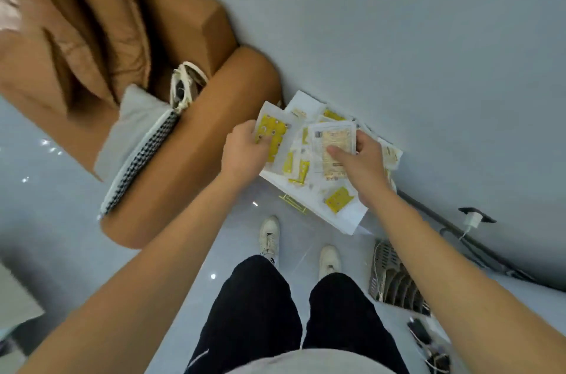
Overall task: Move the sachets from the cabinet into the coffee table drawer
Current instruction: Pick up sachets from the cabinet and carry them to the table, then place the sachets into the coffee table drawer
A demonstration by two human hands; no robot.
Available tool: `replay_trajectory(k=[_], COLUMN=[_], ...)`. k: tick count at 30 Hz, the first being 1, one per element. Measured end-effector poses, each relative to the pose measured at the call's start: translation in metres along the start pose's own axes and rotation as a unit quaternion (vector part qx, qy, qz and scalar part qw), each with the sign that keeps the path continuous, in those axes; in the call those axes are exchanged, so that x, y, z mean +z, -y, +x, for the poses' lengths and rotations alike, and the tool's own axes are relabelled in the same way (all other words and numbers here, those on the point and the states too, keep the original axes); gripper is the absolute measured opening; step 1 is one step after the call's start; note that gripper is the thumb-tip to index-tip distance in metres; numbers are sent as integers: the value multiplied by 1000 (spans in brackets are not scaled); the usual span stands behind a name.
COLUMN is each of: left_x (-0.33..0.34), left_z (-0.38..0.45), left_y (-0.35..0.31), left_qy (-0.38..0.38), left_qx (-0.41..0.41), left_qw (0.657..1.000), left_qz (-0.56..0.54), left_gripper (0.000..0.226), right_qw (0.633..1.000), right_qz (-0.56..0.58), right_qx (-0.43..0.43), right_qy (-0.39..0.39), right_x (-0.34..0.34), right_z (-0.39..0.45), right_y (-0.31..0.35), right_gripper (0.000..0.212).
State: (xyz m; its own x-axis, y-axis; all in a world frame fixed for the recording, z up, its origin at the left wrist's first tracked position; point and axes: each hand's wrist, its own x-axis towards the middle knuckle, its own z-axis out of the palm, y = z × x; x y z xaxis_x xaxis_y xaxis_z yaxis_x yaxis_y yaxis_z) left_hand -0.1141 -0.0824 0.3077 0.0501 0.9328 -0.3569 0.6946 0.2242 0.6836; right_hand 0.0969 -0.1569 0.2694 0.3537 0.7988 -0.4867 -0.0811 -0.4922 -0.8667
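Note:
Several white and yellow sachets (301, 165) lie in a loose pile on a small white cabinet top (346, 220) against the grey wall. My left hand (245, 150) grips a sachet with a yellow panel (274, 131) at the pile's left side. My right hand (361, 165) pinches a pale beige sachet (332, 140), thumb on its front, above the middle of the pile. The coffee table drawer is not in view.
A brown sofa (190, 140) with a grey cushion (134, 128) and a white bag stands just left of the cabinet. A grey basket (395, 281) and cables lie on the floor at the right. My feet (269, 235) stand on glossy tiles below the cabinet.

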Motion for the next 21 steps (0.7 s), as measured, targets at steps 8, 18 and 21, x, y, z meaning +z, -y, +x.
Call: replay_trajectory(k=[8, 18, 21], left_x=[-168, -322, -361], left_z=[-140, -286, -314], left_y=[44, 224, 292], left_qy=[-188, -427, -463], left_qx=[-95, -205, -235], left_qw=[945, 803, 762], left_qz=[-251, -362, -386], left_gripper=[10, 12, 12], right_qw=[964, 853, 821], right_qz=[-89, -184, -205], right_qx=[-105, -115, -112], right_qy=[227, 475, 521], right_x=[132, 398, 487], right_z=[-102, -239, -283], right_y=[117, 116, 92], right_gripper=[32, 32, 33])
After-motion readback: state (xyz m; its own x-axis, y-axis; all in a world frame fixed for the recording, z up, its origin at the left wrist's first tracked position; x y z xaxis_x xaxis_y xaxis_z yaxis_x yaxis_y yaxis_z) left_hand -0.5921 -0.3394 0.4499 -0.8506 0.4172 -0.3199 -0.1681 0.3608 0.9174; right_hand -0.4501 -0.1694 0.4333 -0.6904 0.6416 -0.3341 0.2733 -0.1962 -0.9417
